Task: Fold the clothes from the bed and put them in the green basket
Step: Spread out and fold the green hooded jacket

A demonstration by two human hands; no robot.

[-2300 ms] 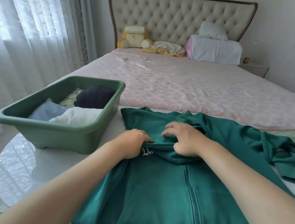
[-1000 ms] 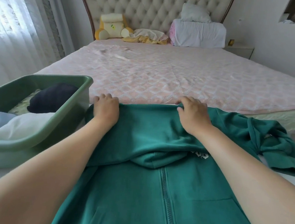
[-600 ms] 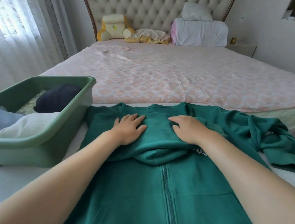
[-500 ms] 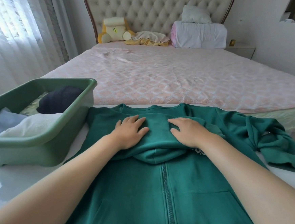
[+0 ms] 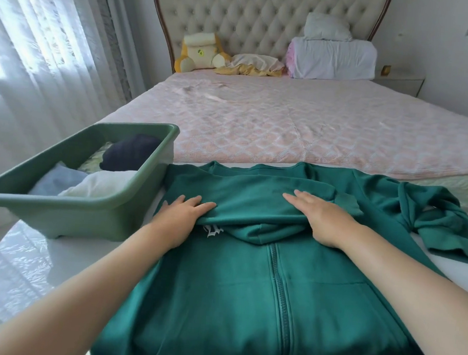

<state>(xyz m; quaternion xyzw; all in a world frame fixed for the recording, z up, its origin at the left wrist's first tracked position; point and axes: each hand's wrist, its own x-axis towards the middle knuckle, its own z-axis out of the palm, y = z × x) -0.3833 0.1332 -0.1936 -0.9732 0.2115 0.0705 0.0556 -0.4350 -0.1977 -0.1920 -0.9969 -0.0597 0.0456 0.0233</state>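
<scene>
A dark green zip hoodie (image 5: 245, 304) lies front-up on a white round bench (image 5: 22, 261) at the near end of the bed (image 5: 287, 120). Its zipper (image 5: 279, 293) runs toward the near edge. One sleeve (image 5: 253, 198) is folded across the chest, and its ribbed cuff (image 5: 348, 204) ends just right of the right hand. The other sleeve (image 5: 442, 221) lies bunched on the bench at the right. A small white logo (image 5: 213, 230) peeks out below the folded sleeve.

Both hands rest flat on that folded sleeve. The left hand (image 5: 183, 215) presses its near left edge with fingers (image 5: 202, 204) straight and close together, gripping nothing. The right hand (image 5: 322, 218) lies palm-down farther right, fingers (image 5: 295, 199) straight and pointing left, also holding nothing.

The green basket (image 5: 84, 218) stands on the bench just left of the hoodie, near or touching its shoulder. It holds a dark navy garment (image 5: 129, 152), a white folded piece (image 5: 100, 186), a pale blue piece (image 5: 56, 183) and a patterned cloth (image 5: 94, 156).

On the far side of the bed, against the tufted headboard (image 5: 253, 19), sit a yellow plush toy (image 5: 200, 53), a crumpled cream and yellow cloth (image 5: 253, 65) and stacked white pillows (image 5: 331, 59). Sheer curtains (image 5: 41, 50) hang at the left.
</scene>
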